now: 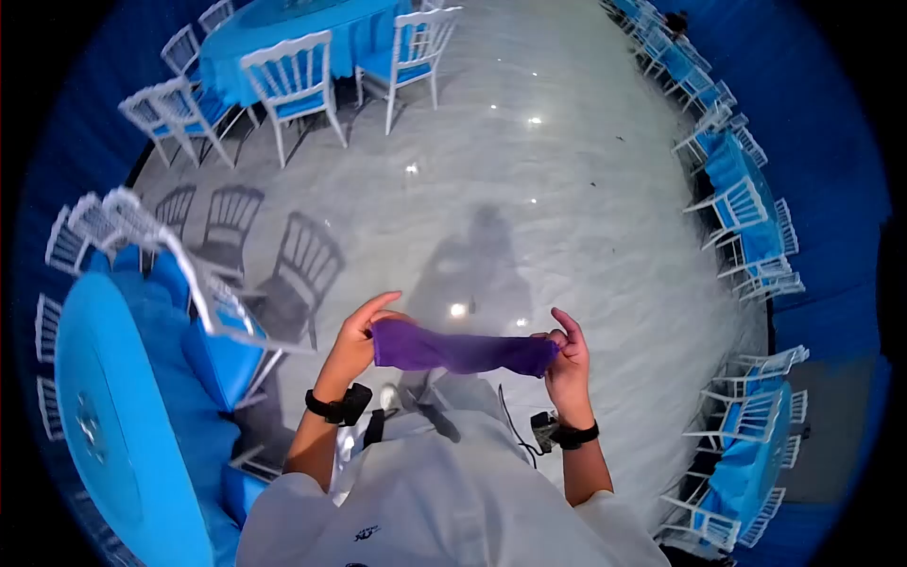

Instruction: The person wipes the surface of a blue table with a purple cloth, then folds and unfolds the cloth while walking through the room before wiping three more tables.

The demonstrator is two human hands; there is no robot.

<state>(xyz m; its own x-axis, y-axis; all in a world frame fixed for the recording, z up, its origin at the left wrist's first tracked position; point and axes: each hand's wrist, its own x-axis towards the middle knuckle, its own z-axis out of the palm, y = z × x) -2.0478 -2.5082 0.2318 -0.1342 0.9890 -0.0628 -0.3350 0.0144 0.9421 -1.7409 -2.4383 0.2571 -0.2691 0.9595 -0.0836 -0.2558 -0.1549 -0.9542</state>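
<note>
A strip of purple cloth [453, 352], which looks folded or rolled lengthwise, stretches between my two hands in front of my body. My left hand [361, 333] pinches its left end, with the index finger pointing outward. At the other end, my right hand [567, 352] grips the cloth between thumb and fingers, one finger raised. The cloth sags slightly in the middle and hangs in the air above the floor. Each wrist wears a black band with a small dark device.
A round blue-covered table [113, 416] with white chairs stands close on my left. Another blue table [283, 24] with white chairs is ahead. More tables and chairs line the right side along blue drapes [831, 283]. The pale, shiny floor [567, 189] lies ahead.
</note>
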